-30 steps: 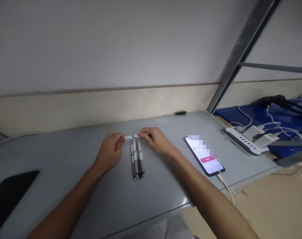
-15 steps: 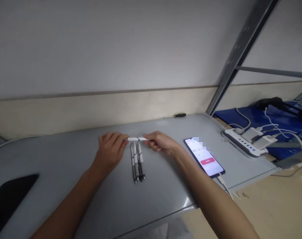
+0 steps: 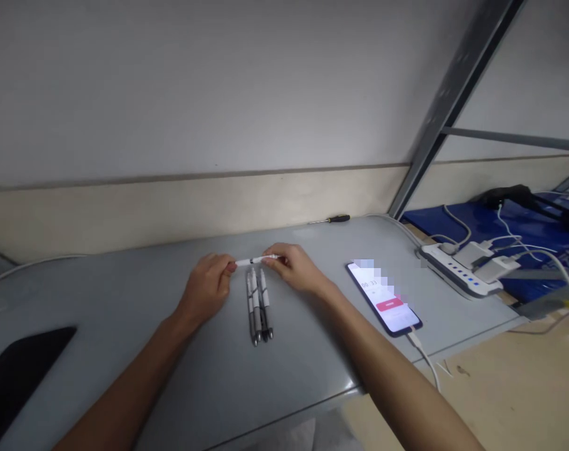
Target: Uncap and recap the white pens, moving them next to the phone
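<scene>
A white pen [image 3: 248,262] with a dark band lies level between my two hands, above the grey table. My left hand [image 3: 209,279] is closed around its left end. My right hand [image 3: 291,266] pinches the right end between thumb and fingers. Just below the held pen, several white pens [image 3: 258,304] with grey grips lie side by side on the table, their tips towards me.
A lit phone [image 3: 384,297] with a cable lies right of my right forearm. Behind it are a power strip [image 3: 460,270] with white chargers and a screwdriver [image 3: 339,218] by the wall. A black flat object [image 3: 28,369] lies at left on the grey table [image 3: 209,388].
My right hand has shifted its hold on the pen, its fingers now more extended over the right end. My left fingers have curled in tighter. The row of pens has stayed put.
</scene>
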Tool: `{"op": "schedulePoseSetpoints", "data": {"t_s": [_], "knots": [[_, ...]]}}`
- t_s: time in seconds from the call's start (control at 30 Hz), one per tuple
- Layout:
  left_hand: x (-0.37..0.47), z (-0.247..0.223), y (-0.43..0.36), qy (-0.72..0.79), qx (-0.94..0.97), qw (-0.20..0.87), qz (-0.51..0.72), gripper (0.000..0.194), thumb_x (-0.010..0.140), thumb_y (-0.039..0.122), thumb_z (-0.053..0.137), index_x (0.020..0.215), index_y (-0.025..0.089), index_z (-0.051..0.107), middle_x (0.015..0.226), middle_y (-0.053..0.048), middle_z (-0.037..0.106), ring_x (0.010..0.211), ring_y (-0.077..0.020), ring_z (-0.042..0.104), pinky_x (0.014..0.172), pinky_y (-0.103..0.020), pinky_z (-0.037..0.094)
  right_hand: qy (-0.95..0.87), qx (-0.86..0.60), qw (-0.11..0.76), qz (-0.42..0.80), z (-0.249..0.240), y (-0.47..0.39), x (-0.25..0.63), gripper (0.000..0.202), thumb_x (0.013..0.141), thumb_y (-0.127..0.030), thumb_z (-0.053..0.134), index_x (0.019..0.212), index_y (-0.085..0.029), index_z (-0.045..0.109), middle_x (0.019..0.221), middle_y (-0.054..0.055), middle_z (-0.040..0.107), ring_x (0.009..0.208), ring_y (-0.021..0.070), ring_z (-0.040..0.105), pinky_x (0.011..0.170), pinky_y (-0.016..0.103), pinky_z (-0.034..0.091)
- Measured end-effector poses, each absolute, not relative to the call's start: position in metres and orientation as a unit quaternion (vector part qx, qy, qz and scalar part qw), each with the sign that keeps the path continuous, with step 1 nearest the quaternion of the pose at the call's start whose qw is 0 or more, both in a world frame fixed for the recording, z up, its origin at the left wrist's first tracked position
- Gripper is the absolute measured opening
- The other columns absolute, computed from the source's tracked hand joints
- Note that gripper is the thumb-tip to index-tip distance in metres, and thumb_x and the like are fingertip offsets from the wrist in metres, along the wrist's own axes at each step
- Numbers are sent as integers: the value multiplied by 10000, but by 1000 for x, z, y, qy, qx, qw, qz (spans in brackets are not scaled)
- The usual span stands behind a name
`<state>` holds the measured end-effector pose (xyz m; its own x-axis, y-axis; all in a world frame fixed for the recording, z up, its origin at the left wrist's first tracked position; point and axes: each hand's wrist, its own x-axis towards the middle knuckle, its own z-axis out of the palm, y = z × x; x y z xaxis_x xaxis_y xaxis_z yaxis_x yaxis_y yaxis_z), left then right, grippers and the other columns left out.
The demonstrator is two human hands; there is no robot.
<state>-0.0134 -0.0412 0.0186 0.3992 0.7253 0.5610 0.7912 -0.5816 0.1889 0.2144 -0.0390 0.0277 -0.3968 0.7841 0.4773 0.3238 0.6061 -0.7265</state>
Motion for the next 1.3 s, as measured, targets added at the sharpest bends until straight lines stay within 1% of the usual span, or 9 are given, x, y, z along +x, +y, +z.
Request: {"op": "schedulePoseSetpoints", "data": {"t_s": [0.1, 0.23, 0.4, 0.57, 0.67, 0.83, 1.0, 1.17, 1.3], "knots": [[-15, 17, -40, -459, -836, 21, -300, 277, 956, 308, 350, 801, 194, 550, 725, -35, 569, 720, -206, 533, 701, -338, 412, -774, -361, 434, 285, 24, -38, 214, 158, 861, -250, 635, 982, -163, 687, 912, 39, 672, 696, 114, 520, 678, 240, 389], [-11, 16, -43, -459, -842, 6, -283, 301, 984, 338, 331, 875, 185, 566, 776, -39, 582, 783, -211, 533, 761, -356, 416, -761, -412, 384, 321, 23, -36, 216, 328, 939, -346, 513, 739, -144, 678, 618, -4, 593, 577, 112, 478, 623, 255, 364], [-6, 16, -46, -455, -855, 0, -249, 290, 983, 340, 349, 944, 172, 582, 861, -62, 619, 836, -223, 549, 784, -366, 418, -736, -394, 434, 340, 20, -33, 220, 174, 800, -285, 679, 925, -164, 677, 838, 23, 667, 728, 129, 553, 686, 250, 410], [-6, 14, -47, -457, -855, -2, -247, 307, 992, 345, 331, 1038, 170, 579, 928, -74, 638, 893, -232, 565, 821, -379, 419, -735, -407, 385, 381, 18, -32, 221, 205, 872, -311, 571, 812, -146, 676, 672, 0, 605, 623, 116, 506, 619, 249, 384], [-5, 14, -48, -468, -851, 2, -238, 320, 993, 347, 320, 1025, 172, 585, 902, -73, 639, 864, -233, 565, 809, -384, 412, -734, -388, 425, 362, 18, -33, 221, 153, 785, -237, 660, 912, -153, 668, 807, 8, 634, 690, 114, 525, 641, 237, 388], [-2, 13, -50, -468, -854, 45, -223, 333, 1005, 325, 306, 951, 188, 605, 876, -60, 666, 859, -239, 538, 797, -397, 360, -756, -413, 382, 336, 16, -33, 219, 208, 879, -290, 569, 796, -141, 687, 696, 4, 622, 636, 114, 503, 634, 248, 372], [1, 11, -51, -469, -854, 123, -187, 333, 1008, 285, 308, 872, 191, 597, 830, -65, 656, 864, -254, 520, 790, -413, 321, -769, -400, 411, 284, 14, -34, 216, 122, 781, -194, 679, 896, -154, 687, 818, 21, 671, 733, 129, 557, 673, 234, 404], [1, 10, -51, -471, -857, 93, -185, 328, 1009, 270, 286, 891, 189, 581, 842, -61, 657, 853, -240, 532, 776, -392, 329, -806, -397, 361, 249, 12, -36, 214, 176, 914, -233, 553, 920, -170, 717, 902, 63, 725, 786, 148, 611, 744, 269, 424], [3, 12, -53, -466, -863, 42, -192, 343, 1012, 284, 254, 941, 195, 577, 876, -51, 653, 866, -227, 547, 783, -377, 343, -807, -417, 374, 190, 13, -37, 213, 125, 799, -115, 655, 911, -161, 688, 889, 52, 693, 787, 149, 582, 731, 259, 422]]}}
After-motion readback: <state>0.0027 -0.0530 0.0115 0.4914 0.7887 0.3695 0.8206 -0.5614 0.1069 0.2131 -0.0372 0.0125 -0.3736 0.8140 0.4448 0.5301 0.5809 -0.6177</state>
